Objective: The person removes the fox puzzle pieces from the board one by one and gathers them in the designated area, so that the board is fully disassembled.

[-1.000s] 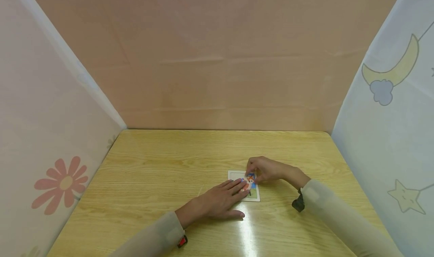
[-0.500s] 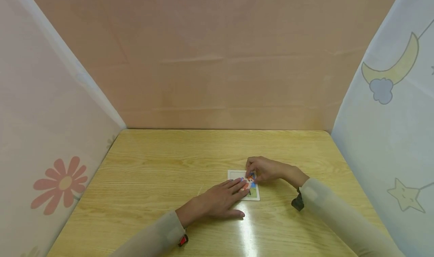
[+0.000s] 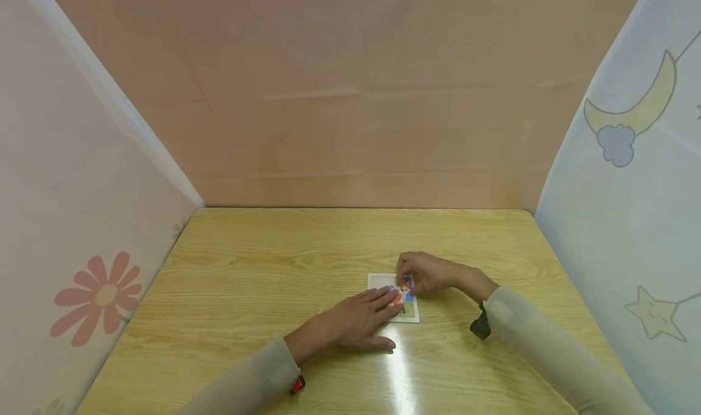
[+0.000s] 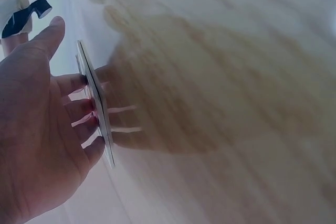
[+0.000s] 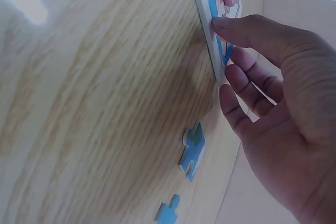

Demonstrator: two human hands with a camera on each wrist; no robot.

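A small white-framed jigsaw puzzle board (image 3: 381,282) lies on the table, partly filled with a picture of an orange-and-white animal on blue and green. My left hand (image 3: 355,325) rests flat, its fingertips on the board and its thumb spread on the near side. In the left wrist view those fingers touch the board (image 4: 100,106), seen edge-on. At the board's top right corner my right hand (image 3: 431,273) pinches a blue puzzle piece (image 5: 229,52) between thumb and fingers. The hands cover part of the picture.
Two loose blue puzzle pieces, one with green (image 5: 193,149) and one smaller (image 5: 168,212), lie on the table near the right hand in the right wrist view. Printed cloth walls (image 3: 608,220) enclose the wooden table (image 3: 263,251) on the sides and back.
My right fingers shift slightly at the board's top right corner, and the picture part between them tilts and straightens. My left hand stays in place.
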